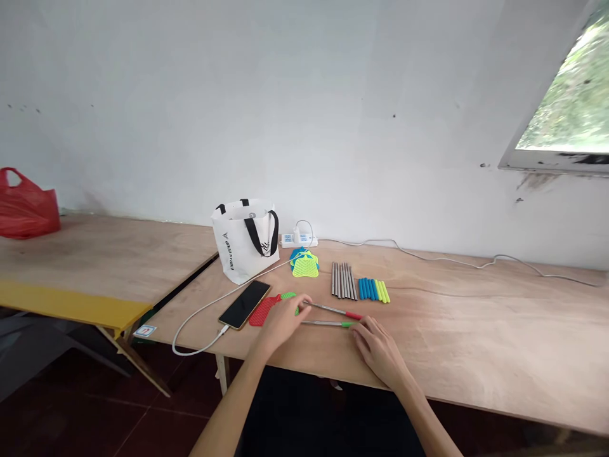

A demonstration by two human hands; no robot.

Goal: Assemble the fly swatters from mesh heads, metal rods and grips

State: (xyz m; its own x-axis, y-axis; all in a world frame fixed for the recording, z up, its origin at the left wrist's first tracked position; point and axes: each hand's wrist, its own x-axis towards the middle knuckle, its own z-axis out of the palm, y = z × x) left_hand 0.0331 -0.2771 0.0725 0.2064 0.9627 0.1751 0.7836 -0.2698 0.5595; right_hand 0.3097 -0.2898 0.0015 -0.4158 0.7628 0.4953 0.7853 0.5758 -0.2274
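Two fly swatters with telescopic metal rods lie side by side on the table in front of me. One has a red mesh head [262, 312] and a red grip [353, 315]; the other has a green mesh head [288, 296] and a green grip [347, 324]. My left hand [284, 319] is closed at the left ends of the rods, covering part of both heads. My right hand [378, 348] has its bent fingers around the outer ends of the two grips. Behind them are loose metal rods [343, 281], blue grips [368, 289], yellow grips [382, 291] and blue and yellow swatter heads [305, 264].
A phone [245, 305] on a white charging cable [183, 325] lies left of the swatters. Behind it stands a white bag [240, 244] beside a power strip [299, 240]. A red plastic bag [28, 206] sits on the left table, across a gap.
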